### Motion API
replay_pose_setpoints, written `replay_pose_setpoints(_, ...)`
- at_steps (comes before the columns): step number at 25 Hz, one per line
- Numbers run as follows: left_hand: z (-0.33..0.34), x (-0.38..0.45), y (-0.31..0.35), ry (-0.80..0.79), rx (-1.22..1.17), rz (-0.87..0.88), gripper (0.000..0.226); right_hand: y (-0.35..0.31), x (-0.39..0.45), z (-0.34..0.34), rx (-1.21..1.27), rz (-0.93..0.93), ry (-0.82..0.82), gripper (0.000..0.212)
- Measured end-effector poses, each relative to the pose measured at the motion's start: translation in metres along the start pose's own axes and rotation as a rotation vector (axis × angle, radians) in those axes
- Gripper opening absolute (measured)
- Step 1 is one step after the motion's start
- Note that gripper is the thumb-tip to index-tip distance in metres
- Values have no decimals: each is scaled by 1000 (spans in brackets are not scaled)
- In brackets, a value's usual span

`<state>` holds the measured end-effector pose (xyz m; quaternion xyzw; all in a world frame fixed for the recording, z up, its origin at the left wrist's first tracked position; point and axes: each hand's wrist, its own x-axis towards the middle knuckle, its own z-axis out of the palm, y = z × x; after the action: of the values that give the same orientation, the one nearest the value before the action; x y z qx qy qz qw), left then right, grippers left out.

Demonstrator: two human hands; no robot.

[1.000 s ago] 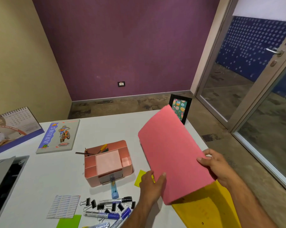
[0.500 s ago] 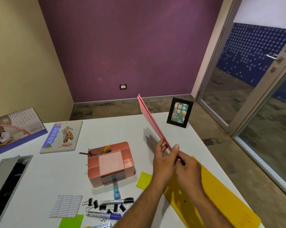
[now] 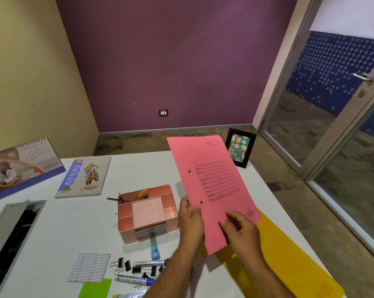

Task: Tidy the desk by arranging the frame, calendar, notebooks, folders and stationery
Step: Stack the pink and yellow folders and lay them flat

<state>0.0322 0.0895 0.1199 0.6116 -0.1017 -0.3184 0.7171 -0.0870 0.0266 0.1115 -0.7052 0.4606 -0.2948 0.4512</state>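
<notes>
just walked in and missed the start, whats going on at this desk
A person is tidying a white desk and holds a pink folder up off it with both hands, printed side facing them. The left hand grips its left edge and the right hand its lower part. A yellow folder lies flat beneath. The pink organiser, notebook, calendar, frame and loose markers and clips sit on the desk.
</notes>
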Motion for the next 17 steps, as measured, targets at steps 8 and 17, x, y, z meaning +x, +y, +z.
replay_pose_setpoints(8,-19,9,-2,71,-29,-92,27,29,20,-25,69,286,116,29)
replay_pose_setpoints(17,-24,1,-2,66,3,-128,25,42,26,-25,919,767,164,39)
